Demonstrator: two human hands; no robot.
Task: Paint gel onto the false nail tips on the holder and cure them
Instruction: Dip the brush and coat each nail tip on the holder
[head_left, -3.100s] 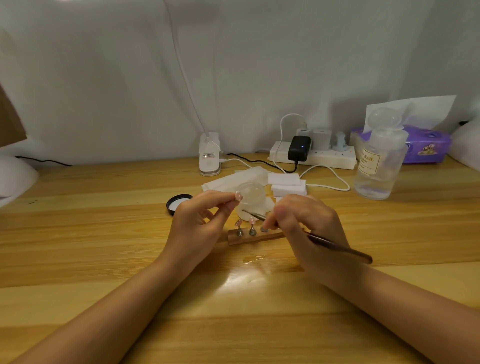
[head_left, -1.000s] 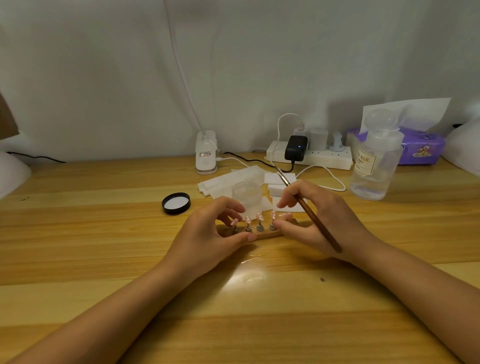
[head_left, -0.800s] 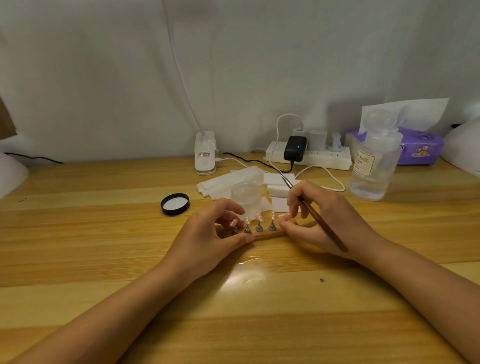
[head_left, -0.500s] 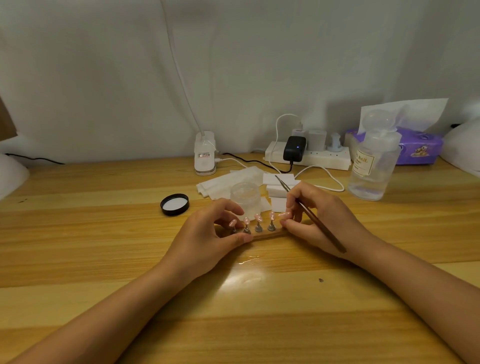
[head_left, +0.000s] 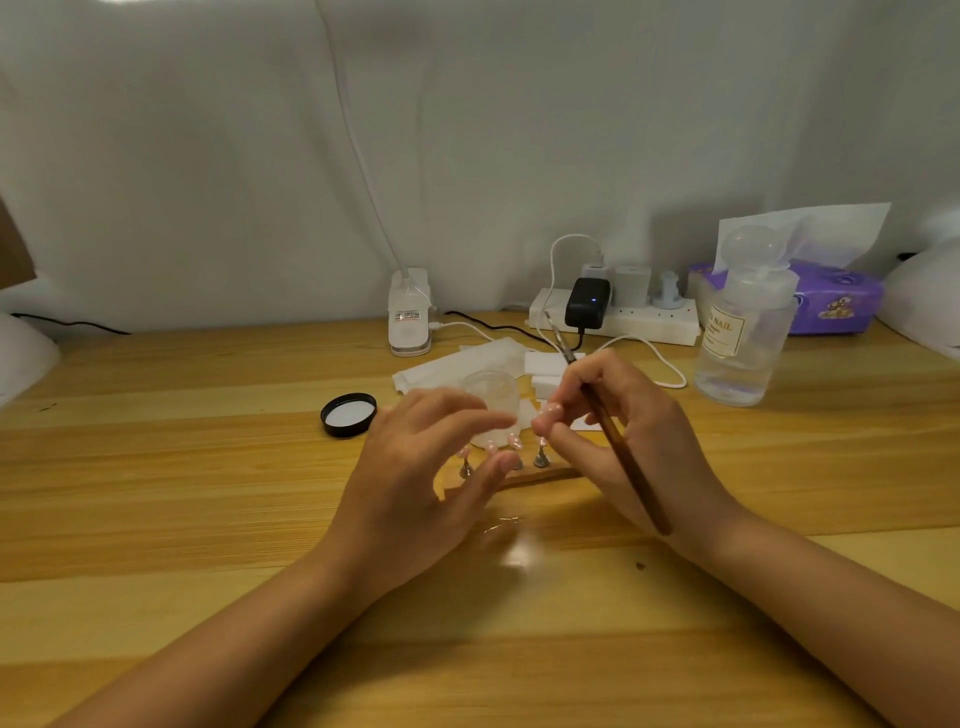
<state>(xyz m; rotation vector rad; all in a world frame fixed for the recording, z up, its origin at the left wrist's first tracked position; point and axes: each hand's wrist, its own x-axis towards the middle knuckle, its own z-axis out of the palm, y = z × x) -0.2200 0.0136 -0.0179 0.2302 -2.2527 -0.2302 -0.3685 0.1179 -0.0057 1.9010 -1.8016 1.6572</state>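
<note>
- Nail tips (head_left: 514, 441) stand on little metal pegs along the wooden holder (head_left: 540, 474), which lies mid-worktop between the two hands; the gel jar (head_left: 491, 397) sits just behind it at twelve o'clock, with its black lid (head_left: 348, 414) off and lying toward ten o'clock.
- Left hand (head_left: 415, 488) hovers over the nine o'clock end of the holder, fingers loosely spread and holding nothing; the thumb looks close to the strip, but whether it touches cannot be told through the blur.
- Right hand (head_left: 623, 441) pinches the brush (head_left: 613, 431) in its grip, the handle running back toward five o'clock and the bristle end pointing away toward the power strip (head_left: 644, 322), not at the nails.
- Step in hand, as I read it: settling the holder before the next coat. Best to press the left fingers flat on the bare wood at the nine o'clock end, well off the pegs, so the strip cannot skid.
- Turn the brush so its tip comes down toward the nails, load it lightly from the jar, and wipe off any excess on the rim.
- Stroke each tip from its base outward in thin passes; gel will likely pool at the edges if laid thick.
- Keep the right fingertips, which sit just beside the peg at three o'clock, from brushing any coated surface.
- Any cure lamp cannot be picked out with certainty, so find it before lifting the holder.
</note>
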